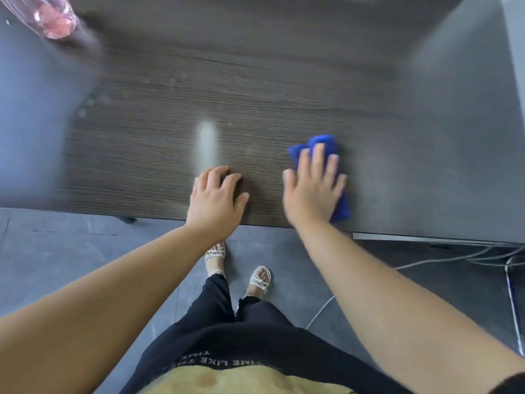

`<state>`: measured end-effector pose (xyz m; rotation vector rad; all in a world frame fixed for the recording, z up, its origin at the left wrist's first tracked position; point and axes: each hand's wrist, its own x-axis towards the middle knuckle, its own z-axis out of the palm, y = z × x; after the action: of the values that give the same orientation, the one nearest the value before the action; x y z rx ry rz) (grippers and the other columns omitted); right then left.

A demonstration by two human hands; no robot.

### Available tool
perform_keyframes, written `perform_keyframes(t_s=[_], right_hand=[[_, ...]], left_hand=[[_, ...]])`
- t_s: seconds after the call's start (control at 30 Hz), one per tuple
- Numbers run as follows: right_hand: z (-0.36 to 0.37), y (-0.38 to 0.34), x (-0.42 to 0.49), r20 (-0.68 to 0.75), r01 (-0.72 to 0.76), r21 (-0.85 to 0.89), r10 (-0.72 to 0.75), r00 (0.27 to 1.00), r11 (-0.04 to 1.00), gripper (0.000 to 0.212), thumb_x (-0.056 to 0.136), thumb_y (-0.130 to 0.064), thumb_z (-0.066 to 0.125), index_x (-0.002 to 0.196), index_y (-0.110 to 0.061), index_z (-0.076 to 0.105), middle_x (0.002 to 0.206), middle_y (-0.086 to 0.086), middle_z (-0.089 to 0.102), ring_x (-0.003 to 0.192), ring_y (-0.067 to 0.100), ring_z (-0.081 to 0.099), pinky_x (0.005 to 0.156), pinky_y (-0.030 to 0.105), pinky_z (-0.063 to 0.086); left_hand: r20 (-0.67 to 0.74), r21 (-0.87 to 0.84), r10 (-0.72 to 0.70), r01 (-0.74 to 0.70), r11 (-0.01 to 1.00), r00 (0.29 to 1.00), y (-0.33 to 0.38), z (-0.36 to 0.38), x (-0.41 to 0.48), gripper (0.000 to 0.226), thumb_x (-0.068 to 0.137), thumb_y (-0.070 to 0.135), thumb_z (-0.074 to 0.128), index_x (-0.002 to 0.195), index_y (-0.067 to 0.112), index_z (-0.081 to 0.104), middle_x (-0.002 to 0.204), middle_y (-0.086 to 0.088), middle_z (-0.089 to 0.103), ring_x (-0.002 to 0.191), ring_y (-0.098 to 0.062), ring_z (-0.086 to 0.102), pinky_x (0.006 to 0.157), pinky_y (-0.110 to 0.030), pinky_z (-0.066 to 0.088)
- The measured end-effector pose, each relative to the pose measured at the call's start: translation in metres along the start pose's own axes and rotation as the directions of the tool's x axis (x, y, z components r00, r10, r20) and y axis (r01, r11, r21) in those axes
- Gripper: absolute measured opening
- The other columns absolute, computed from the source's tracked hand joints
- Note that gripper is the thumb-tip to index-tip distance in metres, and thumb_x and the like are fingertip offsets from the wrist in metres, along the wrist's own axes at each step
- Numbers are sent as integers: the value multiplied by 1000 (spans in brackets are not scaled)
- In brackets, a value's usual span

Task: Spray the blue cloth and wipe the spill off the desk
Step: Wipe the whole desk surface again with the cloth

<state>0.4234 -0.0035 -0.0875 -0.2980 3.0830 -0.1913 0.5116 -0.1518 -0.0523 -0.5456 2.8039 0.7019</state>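
The blue cloth [338, 203] lies bunched on the dark wood-grain desk [199, 89] near its front edge, right of centre. My right hand [312, 186] presses flat on the cloth with fingers spread and straight. My left hand [216, 197] rests on the bare desk to the left of the cloth, its fingers loosely bent, holding nothing. A pale streak [208, 143] shows on the desk just beyond my left hand; the frame is blurred, so I cannot tell if it is spill or glare. A clear bottle with pink liquid [54, 18] stands at the far left corner.
A grey panel [454, 109] borders the desk on the right. White cables [483, 257] run across the dark tiled floor under the desk's right side. My feet in white sandals stand just in front of the desk edge.
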Motion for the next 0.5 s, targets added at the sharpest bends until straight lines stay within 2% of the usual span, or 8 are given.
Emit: perform_keyframes(t_s=[0.03,0.1,0.17,0.2,0.3,0.4,0.47,0.5], right_hand=[[1,-5,-13,4,171,7,-171,985,985,57,93,-49,28,143,-22,38,154,2,27,141,32,25,109,55,20],[0,12,-36,90,553,-27,-549,831,832,55,92,-47,33,140,-22,44,151,0,35,138,31,31,108,55,27],[-8,55,-32,151,749,-12,-739,657,663,51,94,-45,34,141,-26,41,151,-2,33,139,28,30,111,51,23],[-10,79,-24,133,781,-19,-772,621,625,50,94,-45,34,141,-28,40,151,-2,33,139,28,29,111,49,21],[-16,139,8,135,671,-104,-658,741,735,50,95,-44,30,140,-24,39,149,4,38,134,34,37,105,54,31],[-20,142,21,82,273,-65,-268,960,960,57,97,-48,19,143,-21,38,154,5,28,139,36,27,108,56,26],[-14,104,9,14,-45,-16,45,999,999,55,97,-48,24,146,-24,31,158,0,16,143,30,15,112,52,14],[-11,84,0,16,-104,-3,104,994,995,56,97,-48,25,147,-23,29,158,0,14,144,29,14,112,52,13]], left_hand=[[-9,3,2,-2,1000,1000,2,2,-1,51,92,44,40,133,15,47,144,-8,34,135,-29,21,112,-40,18],[-25,8,-16,17,1000,1000,3,3,-1,47,93,41,43,132,15,49,143,-10,36,134,-31,22,111,-43,19],[-16,24,-42,43,999,999,10,2,0,44,94,37,46,133,16,48,143,-10,33,134,-32,20,111,-44,17],[-12,44,-43,43,998,999,13,1,2,45,94,38,46,133,17,47,144,-9,32,135,-32,19,111,-44,15],[-6,124,33,-32,992,999,29,0,8,48,93,42,45,135,19,44,146,-10,28,136,-33,17,112,-44,12],[58,125,59,-66,990,997,50,3,12,51,94,45,41,140,22,36,150,-7,21,138,-29,11,113,-43,10],[102,116,49,-61,991,994,60,7,14,51,94,45,39,141,23,34,150,-5,20,139,-28,10,113,-43,12],[114,113,39,-52,992,993,65,10,15,51,94,45,39,140,23,34,149,-4,20,139,-28,11,113,-43,13]])
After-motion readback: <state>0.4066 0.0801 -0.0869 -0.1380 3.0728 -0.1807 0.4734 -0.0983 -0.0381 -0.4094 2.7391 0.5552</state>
